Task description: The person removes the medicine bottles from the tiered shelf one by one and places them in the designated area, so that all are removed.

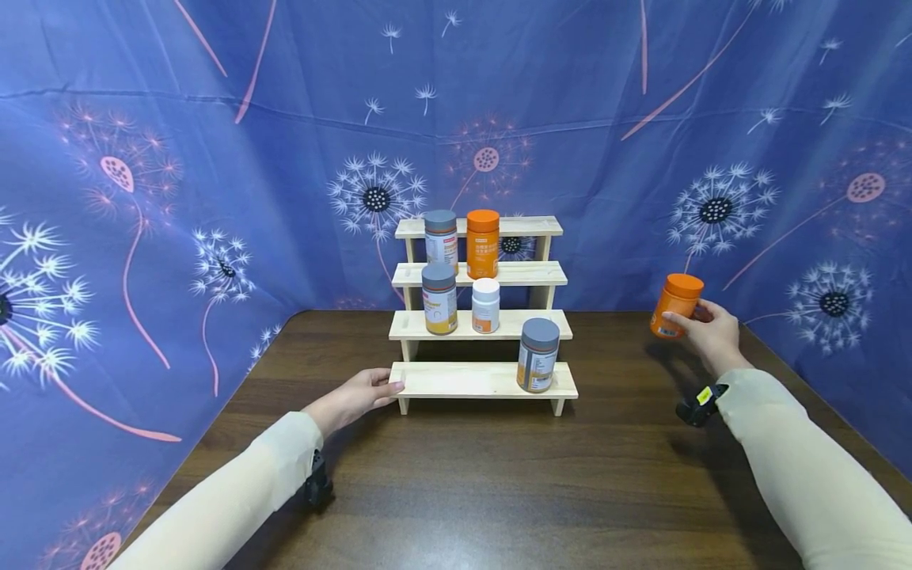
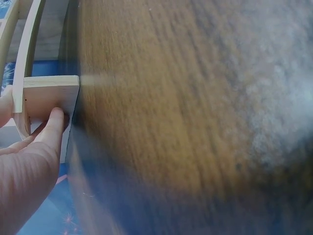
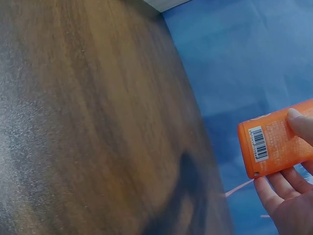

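My right hand (image 1: 712, 336) grips an orange supplement bottle (image 1: 675, 307) with an orange lid, tilted, over the table's far right. In the right wrist view the thumb lies across the bottle's (image 3: 274, 142) printed side near a barcode, the fingers beneath. My left hand (image 1: 359, 396) holds the left end of the lowest step of a pale wooden tiered rack (image 1: 456, 380). The left wrist view shows a finger against the underside of the board (image 2: 41, 98). A grey-lidded bottle (image 1: 537, 356) stands at the right of that lowest step.
On the rack's higher steps stand a small white bottle (image 1: 486, 306), a grey-lidded bottle with a yellow base (image 1: 439, 301), another grey-lidded bottle (image 1: 441, 239) and an orange bottle (image 1: 483, 245). A blue dandelion-print cloth (image 1: 285, 182) hangs behind the dark wooden table (image 1: 499, 483).
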`<state>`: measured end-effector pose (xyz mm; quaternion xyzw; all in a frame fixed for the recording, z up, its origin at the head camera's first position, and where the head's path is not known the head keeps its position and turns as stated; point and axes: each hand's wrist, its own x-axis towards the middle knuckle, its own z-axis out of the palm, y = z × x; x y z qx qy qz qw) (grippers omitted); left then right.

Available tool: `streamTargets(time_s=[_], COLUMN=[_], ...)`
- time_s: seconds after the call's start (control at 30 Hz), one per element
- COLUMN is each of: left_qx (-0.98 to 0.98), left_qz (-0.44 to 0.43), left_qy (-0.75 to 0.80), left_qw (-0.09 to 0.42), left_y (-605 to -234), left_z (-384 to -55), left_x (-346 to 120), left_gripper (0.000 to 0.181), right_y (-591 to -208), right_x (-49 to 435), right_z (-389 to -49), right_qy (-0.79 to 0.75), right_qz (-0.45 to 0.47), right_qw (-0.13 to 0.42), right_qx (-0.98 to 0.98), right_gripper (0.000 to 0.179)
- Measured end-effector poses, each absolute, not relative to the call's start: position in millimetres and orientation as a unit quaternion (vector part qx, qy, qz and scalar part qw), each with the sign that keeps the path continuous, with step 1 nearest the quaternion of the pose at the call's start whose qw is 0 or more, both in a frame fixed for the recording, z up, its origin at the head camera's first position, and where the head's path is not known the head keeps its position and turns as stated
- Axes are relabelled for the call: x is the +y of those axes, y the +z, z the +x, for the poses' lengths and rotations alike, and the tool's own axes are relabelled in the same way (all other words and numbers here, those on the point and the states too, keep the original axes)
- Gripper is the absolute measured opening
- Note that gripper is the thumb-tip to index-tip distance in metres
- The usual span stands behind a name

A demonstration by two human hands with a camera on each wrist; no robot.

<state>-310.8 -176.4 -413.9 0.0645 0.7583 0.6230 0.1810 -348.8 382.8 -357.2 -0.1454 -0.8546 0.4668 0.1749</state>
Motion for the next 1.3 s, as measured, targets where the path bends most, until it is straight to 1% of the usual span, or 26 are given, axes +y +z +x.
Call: streamTargets(time_s=[0.2,0.37,0.5,0.7,0.93,1.17,1.3], left_qx=[0.756,0.757,0.754,0.75,0.749,0.749,0.747], left_qz=[0.068,0.066,0.084,0.075,0.077,0.075,0.074], left_qy=[0.624,0.622,0.623,0.631,0.633,0.632,0.634], left_qw=[0.186,0.19,0.189,0.184,0.182,0.186,0.185], left_y=[-415.2,-414.8,-413.1,-413.9,-415.0,-413.6,-412.8], left_z=[-310.3,-311.8,-313.7,-313.4,-310.1,-311.1,-310.9], left_x=[-174.9,-175.1,-175.1,-177.1,-177.2,-176.0,-176.5], left_gripper=[0.054,0.054,0.054,0.051,0.051,0.053,0.052], right_y=[-370.3,-379.2,-384.0,-390.0,-397.1,-404.5,-406.0], right_x=[386.4,390.6,396.9,400.7,401.8,406.4,407.4], right_z=[-348.2,-347.4,-347.1,-351.9,-352.7,-351.8,-352.6], right_qy=[0.473,0.483,0.497,0.504,0.53,0.558,0.533], right_qz=[-0.168,-0.195,-0.213,-0.207,-0.214,-0.24,-0.245], right_qw=[0.167,0.148,0.14,0.131,0.107,0.118,0.128], right_qx=[-0.849,-0.841,-0.83,-0.829,-0.813,-0.785,-0.8], right_gripper=[0.075,0.076,0.079,0.085,0.085,0.087,0.085])
